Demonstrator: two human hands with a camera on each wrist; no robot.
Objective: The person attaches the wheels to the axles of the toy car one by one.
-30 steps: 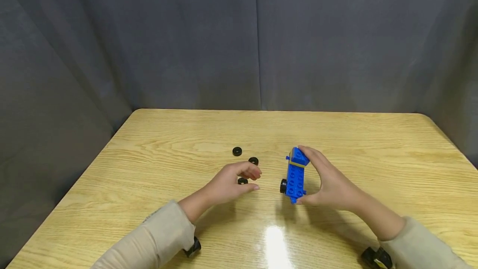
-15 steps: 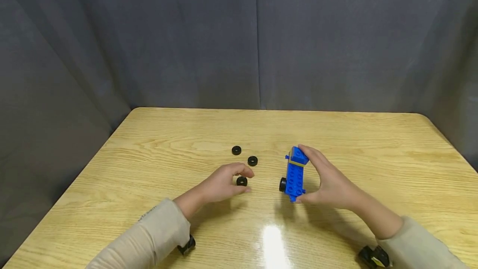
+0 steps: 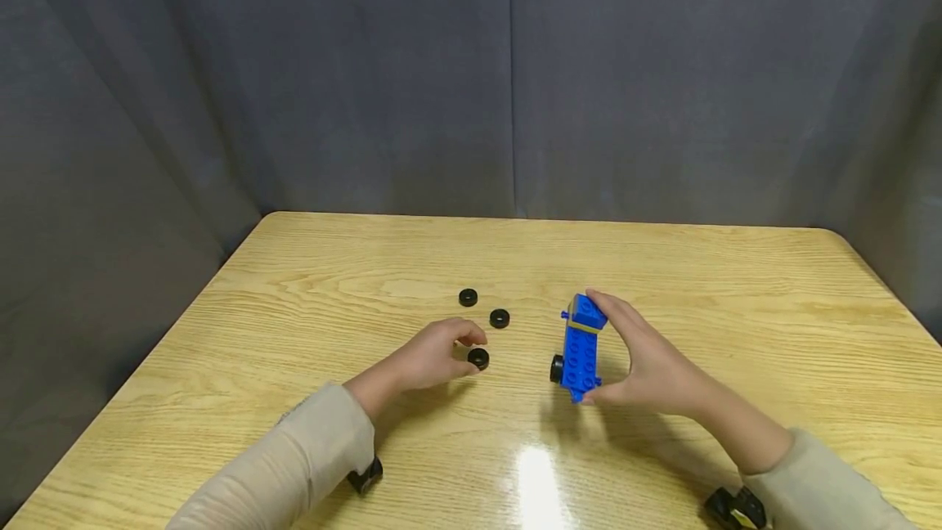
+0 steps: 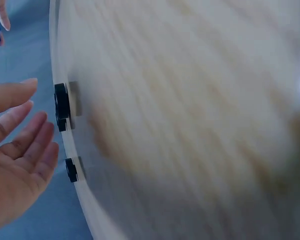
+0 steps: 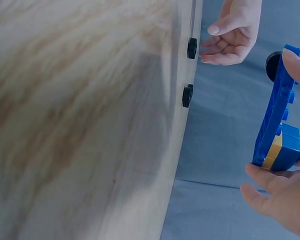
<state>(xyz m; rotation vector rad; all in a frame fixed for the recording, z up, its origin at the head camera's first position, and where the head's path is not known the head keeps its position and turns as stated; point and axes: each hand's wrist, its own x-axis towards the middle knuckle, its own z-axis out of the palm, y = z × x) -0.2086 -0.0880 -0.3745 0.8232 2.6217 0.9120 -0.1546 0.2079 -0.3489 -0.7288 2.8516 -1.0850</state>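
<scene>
My right hand (image 3: pixel 651 362) holds a blue toy car chassis (image 3: pixel 580 357) by its two ends, thumb at the near end and fingers at the far end. The chassis has studs, a yellow strip under a blue sloped brick, and one black wheel (image 3: pixel 557 368) on its left side; bare axle pegs show elsewhere. My left hand (image 3: pixel 434 357) hovers low with thumb and fingers apart around the nearest black tire (image 3: pixel 478 359). In the left wrist view a gap shows between the left hand (image 4: pixel 22 155) and the tires.
Two more black tires, one in the middle (image 3: pixel 500 318) and one farther back (image 3: pixel 468 297), lie flat on the wooden table (image 3: pixel 353 260). Dark curtains (image 3: pixel 412 80) hang behind and beside the table. A black wrist camera (image 3: pixel 736 507) is strapped under the right sleeve.
My left hand has moved left and down a little, so its fingers now come around the nearest tire. The right hand keeps holding the chassis in nearly the same place.
</scene>
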